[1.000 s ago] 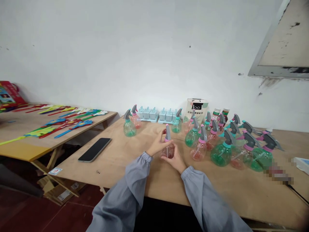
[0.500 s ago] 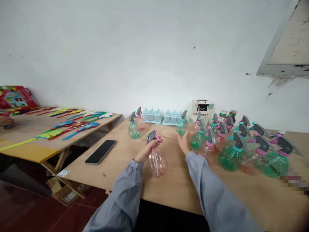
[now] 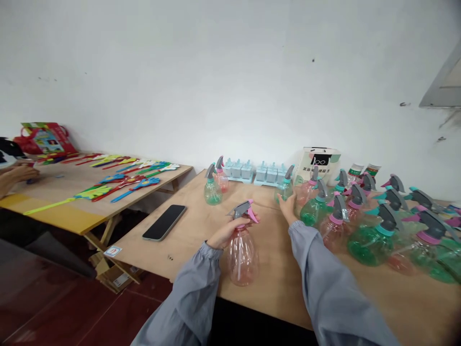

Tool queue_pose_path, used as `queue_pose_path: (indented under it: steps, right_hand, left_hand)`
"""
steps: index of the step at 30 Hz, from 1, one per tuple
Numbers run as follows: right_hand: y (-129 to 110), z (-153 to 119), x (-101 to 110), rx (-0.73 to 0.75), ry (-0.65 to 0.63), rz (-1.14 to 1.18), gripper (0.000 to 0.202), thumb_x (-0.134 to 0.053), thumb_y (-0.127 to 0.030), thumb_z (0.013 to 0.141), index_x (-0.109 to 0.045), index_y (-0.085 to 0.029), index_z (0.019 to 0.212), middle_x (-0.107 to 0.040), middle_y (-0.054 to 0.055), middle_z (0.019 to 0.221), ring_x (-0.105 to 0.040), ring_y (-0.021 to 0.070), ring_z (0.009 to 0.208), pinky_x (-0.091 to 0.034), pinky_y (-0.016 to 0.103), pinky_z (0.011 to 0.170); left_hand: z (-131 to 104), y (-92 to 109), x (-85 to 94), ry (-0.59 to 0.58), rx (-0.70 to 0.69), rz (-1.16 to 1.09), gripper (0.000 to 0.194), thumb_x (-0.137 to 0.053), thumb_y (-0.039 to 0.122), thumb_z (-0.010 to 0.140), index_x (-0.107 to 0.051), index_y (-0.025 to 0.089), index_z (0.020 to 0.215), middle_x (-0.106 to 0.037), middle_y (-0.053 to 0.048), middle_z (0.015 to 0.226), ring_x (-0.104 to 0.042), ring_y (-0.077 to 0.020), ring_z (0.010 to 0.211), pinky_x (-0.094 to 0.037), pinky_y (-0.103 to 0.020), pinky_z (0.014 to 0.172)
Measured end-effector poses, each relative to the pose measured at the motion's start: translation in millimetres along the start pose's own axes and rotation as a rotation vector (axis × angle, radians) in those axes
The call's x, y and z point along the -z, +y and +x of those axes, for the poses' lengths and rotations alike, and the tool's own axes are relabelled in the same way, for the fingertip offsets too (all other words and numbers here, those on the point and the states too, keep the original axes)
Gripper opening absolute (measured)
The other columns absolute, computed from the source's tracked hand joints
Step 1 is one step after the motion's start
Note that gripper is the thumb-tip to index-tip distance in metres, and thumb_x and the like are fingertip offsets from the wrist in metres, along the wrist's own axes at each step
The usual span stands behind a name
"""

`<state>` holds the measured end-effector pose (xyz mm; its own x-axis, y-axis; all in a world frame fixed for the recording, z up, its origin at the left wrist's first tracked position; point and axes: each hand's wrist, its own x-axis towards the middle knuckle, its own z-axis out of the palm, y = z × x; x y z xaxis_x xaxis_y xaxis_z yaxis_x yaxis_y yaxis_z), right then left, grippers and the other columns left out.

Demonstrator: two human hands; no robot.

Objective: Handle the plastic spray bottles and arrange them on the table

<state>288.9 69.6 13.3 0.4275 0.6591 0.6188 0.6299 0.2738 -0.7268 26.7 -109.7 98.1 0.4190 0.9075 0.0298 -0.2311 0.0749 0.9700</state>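
Note:
My left hand (image 3: 227,231) is wrapped round the neck of a clear pink spray bottle (image 3: 243,259) with a grey and pink head, near the front of the table. Farther back, my right hand (image 3: 288,206) has its fingers round the lower side of a green spray bottle (image 3: 284,190) with a grey and teal head. Several more pink and green bottles stand to the right, among them a large green one (image 3: 369,245). A green bottle (image 3: 212,191) and a pink bottle (image 3: 221,180) stand together at the back left.
A black phone (image 3: 164,222) lies on the left of the wooden table (image 3: 201,235). Light blue moulds (image 3: 270,174) and a paper bag (image 3: 317,166) stand by the wall. Colourful hand-shaped items (image 3: 135,185) cover a second table, where another person's hand (image 3: 21,174) shows.
The view has turned slightly left. My left hand has brought the pink bottle nearer to the front edge and more upright. My right hand remains at the green bottle.

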Motion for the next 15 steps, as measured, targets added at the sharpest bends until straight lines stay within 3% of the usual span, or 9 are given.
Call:
queue_pose_path:
  steps: [4,9,15]
  right_hand:
    - [-8.5,-43.0,23.3,-0.012,-0.054,0.087,0.085,-0.061,-0.06,0.079,-0.032,-0.006,0.139,-0.048,0.028,0.139,-0.05,0.0335,0.129,-0.043,0.048,0.105]
    - [-15.4,-97.0,78.7,-0.043,-0.117,0.289,0.088,-0.069,-0.067,0.072,-0.037,-0.016,0.137,-0.051,0.022,0.14,-0.05,0.033,0.13,-0.04,0.052,0.11]
    - [-13.1,-133.1,134.9,-0.014,-0.17,0.29,0.079,-0.07,-0.062,0.076,-0.04,-0.02,0.136,-0.053,0.017,0.14,-0.052,0.0314,0.131,-0.039,0.054,0.113]
  left_hand:
    - [1.5,6.6,-6.1,-0.016,0.022,-0.017,0.042,-0.078,0.039,0.067,-0.072,0.018,0.103,-0.075,-0.011,0.111,-0.066,-0.0285,0.114,-0.049,-0.03,0.08]
    - [9.9,13.4,-12.3,-0.049,0.045,-0.072,0.042,-0.076,0.027,0.062,-0.072,0.014,0.101,-0.074,-0.013,0.111,-0.069,-0.024,0.102,-0.041,-0.022,0.062]
    - [27.1,16.1,-31.8,-0.096,0.039,-0.065,0.036,-0.069,0.019,0.056,-0.072,0.014,0.091,-0.076,-0.011,0.103,-0.069,-0.0207,0.095,-0.039,-0.02,0.06]
